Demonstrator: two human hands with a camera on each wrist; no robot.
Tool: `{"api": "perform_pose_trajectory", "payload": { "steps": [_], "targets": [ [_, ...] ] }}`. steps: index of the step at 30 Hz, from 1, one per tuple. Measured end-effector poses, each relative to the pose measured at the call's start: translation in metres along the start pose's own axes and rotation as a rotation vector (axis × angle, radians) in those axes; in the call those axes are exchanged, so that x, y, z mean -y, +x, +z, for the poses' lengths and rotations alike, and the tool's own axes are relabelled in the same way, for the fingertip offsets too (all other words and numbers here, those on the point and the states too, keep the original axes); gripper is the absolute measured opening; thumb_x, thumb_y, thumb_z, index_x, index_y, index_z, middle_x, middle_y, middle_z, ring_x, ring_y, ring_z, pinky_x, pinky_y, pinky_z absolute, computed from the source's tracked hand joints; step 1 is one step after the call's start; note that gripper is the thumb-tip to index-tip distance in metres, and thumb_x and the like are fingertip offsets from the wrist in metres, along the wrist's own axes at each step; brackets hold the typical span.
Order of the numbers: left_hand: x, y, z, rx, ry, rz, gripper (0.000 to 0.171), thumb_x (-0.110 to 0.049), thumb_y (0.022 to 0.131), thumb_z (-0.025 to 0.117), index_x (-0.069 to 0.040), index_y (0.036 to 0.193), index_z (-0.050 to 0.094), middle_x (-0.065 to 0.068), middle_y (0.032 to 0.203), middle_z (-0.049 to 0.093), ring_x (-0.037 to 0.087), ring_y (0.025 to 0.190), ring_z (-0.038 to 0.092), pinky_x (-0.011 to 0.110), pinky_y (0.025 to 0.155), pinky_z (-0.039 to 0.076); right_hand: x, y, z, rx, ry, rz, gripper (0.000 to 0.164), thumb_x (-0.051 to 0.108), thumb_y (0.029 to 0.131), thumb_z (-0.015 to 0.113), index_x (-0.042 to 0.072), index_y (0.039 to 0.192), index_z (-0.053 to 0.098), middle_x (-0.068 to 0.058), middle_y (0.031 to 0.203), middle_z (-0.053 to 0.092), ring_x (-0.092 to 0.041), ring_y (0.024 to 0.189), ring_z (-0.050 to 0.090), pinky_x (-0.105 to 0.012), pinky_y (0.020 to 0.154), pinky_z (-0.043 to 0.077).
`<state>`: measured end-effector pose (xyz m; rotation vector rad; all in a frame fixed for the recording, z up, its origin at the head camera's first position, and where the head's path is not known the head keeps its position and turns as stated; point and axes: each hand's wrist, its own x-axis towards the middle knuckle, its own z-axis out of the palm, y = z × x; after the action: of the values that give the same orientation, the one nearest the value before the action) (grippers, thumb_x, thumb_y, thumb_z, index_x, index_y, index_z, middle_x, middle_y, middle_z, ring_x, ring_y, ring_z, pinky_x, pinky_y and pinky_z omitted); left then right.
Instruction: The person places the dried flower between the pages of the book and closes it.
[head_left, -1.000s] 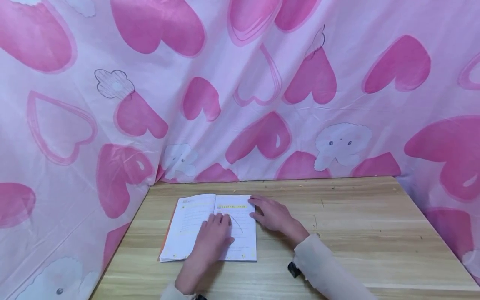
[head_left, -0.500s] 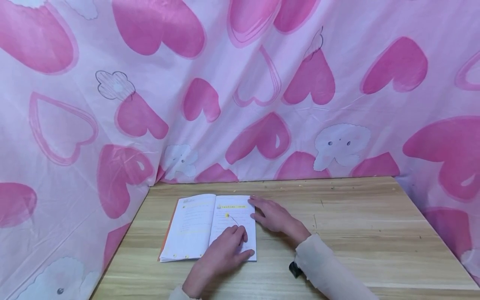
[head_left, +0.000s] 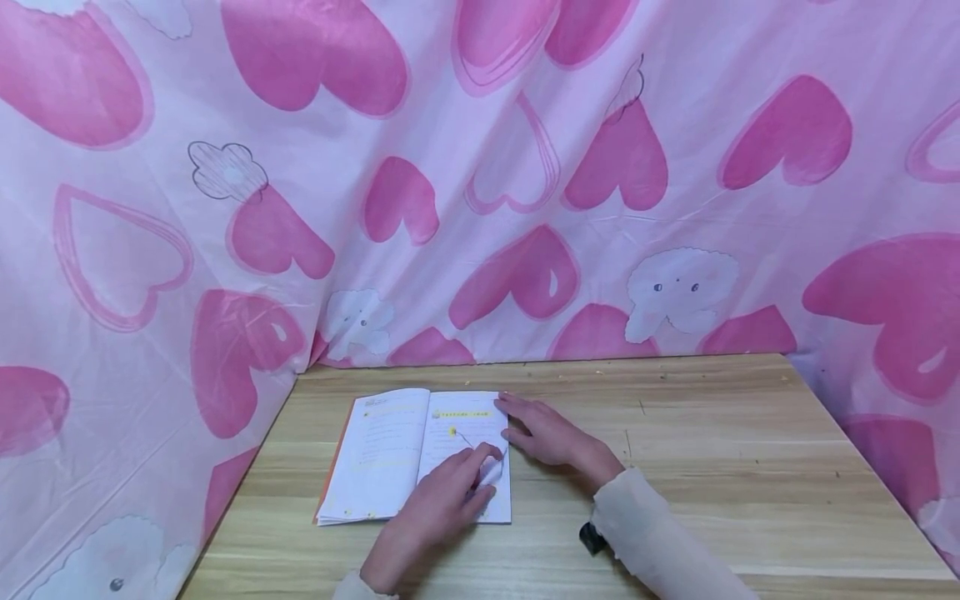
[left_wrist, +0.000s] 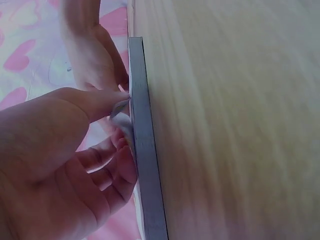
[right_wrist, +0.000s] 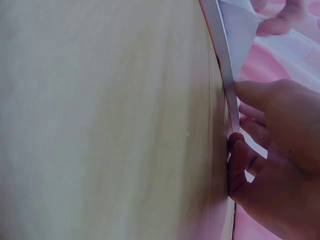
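Note:
An open book [head_left: 386, 454] with white pages and an orange cover edge lies on the wooden table. My left hand [head_left: 438, 504] reaches over its lower right part and pinches a page [head_left: 491, 471], which bends up between thumb and fingers. The left wrist view shows that curled paper [left_wrist: 122, 120] above the thick book block [left_wrist: 144, 130]. At the upper right corner my right hand [head_left: 551, 433] rests against the book, fingertips at the corner and thumb on the right edge. The raised sheet [right_wrist: 237, 32] appears beyond the right thumb in the right wrist view.
The wooden table [head_left: 720, 467] stretches to the right of the book. Behind it and along the left hangs a pink curtain [head_left: 510, 275] with hearts. A dark device [head_left: 591, 538] sits below the right sleeve [head_left: 652, 533].
My left hand has moved from the middle of the book to the right page and bent a page up there. The right hand stays at the corner.

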<state>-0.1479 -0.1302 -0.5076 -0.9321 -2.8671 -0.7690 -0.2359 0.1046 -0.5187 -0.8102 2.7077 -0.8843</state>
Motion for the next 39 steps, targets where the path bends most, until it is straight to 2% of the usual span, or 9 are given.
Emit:
{"api": "perform_pose_trajectory", "payload": {
  "steps": [3, 7, 11, 16, 23, 27, 32, 35, 39],
  "targets": [
    [0.001, 0.000, 0.000, -0.041, 0.032, 0.035, 0.040, -0.009, 0.099, 0.072, -0.026, 0.134, 0.065, -0.005, 0.094, 0.061, 0.006, 0.076, 0.051, 0.022, 0.068, 0.048, -0.001, 0.000, -0.001, -0.003, 0.011, -0.008, 0.061, 0.026, 0.114, 0.056, 0.010, 0.169, 0.036, -0.013, 0.178, 0.032, -0.029, 0.166, 0.031, -0.051, 0.133, 0.031],
    [0.001, 0.001, -0.003, -0.082, 0.036, 0.044, 0.030, -0.006, 0.096, 0.072, -0.022, 0.120, 0.070, -0.007, 0.089, 0.058, 0.003, 0.072, 0.048, 0.018, 0.064, 0.045, -0.003, 0.000, -0.002, -0.041, 0.063, -0.018, 0.063, 0.018, 0.115, 0.048, 0.001, 0.171, 0.024, -0.019, 0.179, 0.027, -0.031, 0.167, 0.026, -0.051, 0.134, 0.027],
    [-0.001, -0.001, -0.010, -0.124, 0.052, 0.053, 0.020, -0.008, 0.095, 0.077, -0.018, 0.111, 0.068, -0.008, 0.087, 0.058, 0.001, 0.073, 0.048, 0.015, 0.063, 0.044, -0.002, -0.001, -0.003, -0.050, 0.085, 0.032, 0.075, 0.028, 0.113, 0.057, 0.001, 0.172, 0.019, -0.018, 0.180, 0.024, -0.031, 0.168, 0.023, -0.051, 0.134, 0.026],
    [-0.009, -0.004, -0.024, -0.177, 0.100, 0.065, 0.021, -0.009, 0.096, 0.079, -0.018, 0.109, 0.067, -0.009, 0.085, 0.056, -0.001, 0.070, 0.047, 0.012, 0.061, 0.043, -0.001, -0.003, -0.002, -0.038, 0.046, 0.061, 0.087, 0.038, 0.107, 0.069, 0.005, 0.172, 0.023, -0.015, 0.180, 0.024, -0.031, 0.168, 0.025, -0.051, 0.134, 0.028],
    [-0.015, -0.011, -0.046, -0.238, 0.139, 0.040, 0.024, -0.010, 0.094, 0.082, -0.019, 0.112, 0.069, -0.008, 0.088, 0.059, 0.000, 0.069, 0.051, 0.012, 0.060, 0.045, -0.001, -0.001, -0.003, -0.006, 0.032, 0.005, 0.071, 0.034, 0.107, 0.069, 0.012, 0.168, 0.039, -0.012, 0.179, 0.029, -0.030, 0.166, 0.030, -0.053, 0.132, 0.031],
    [-0.014, -0.015, -0.056, -0.248, 0.126, 0.003, 0.029, -0.010, 0.094, 0.083, -0.020, 0.118, 0.069, -0.005, 0.091, 0.062, 0.003, 0.068, 0.055, 0.013, 0.061, 0.046, 0.000, 0.000, -0.003, 0.007, 0.034, -0.014, 0.065, 0.031, 0.108, 0.069, 0.011, 0.165, 0.046, -0.013, 0.177, 0.034, -0.032, 0.164, 0.035, -0.054, 0.131, 0.033],
    [-0.011, -0.020, -0.066, -0.266, 0.058, -0.046, 0.041, -0.010, 0.095, 0.083, -0.020, 0.132, 0.069, -0.004, 0.099, 0.063, -0.003, 0.065, 0.052, 0.013, 0.058, 0.046, -0.001, -0.001, -0.003, 0.010, 0.022, -0.022, 0.063, 0.031, 0.108, 0.068, 0.010, 0.164, 0.047, -0.013, 0.177, 0.035, -0.034, 0.163, 0.036, -0.054, 0.132, 0.032],
    [-0.009, -0.022, -0.071, -0.291, 0.011, -0.053, 0.046, -0.004, 0.093, 0.082, -0.018, 0.135, 0.069, -0.001, 0.106, 0.065, -0.007, 0.064, 0.052, 0.013, 0.057, 0.048, -0.001, 0.000, -0.003, 0.015, 0.022, -0.017, 0.063, 0.031, 0.108, 0.068, 0.011, 0.164, 0.047, -0.013, 0.177, 0.035, -0.033, 0.163, 0.036, -0.054, 0.132, 0.033],
    [-0.004, -0.022, -0.075, -0.303, 0.006, -0.045, 0.050, 0.007, 0.089, 0.078, -0.016, 0.133, 0.071, 0.004, 0.119, 0.069, -0.004, 0.064, 0.051, 0.014, 0.059, 0.049, -0.001, 0.001, -0.002, 0.021, 0.019, -0.006, 0.064, 0.033, 0.108, 0.067, 0.013, 0.165, 0.045, -0.010, 0.178, 0.034, -0.031, 0.164, 0.035, -0.053, 0.132, 0.033]
  ]
}}
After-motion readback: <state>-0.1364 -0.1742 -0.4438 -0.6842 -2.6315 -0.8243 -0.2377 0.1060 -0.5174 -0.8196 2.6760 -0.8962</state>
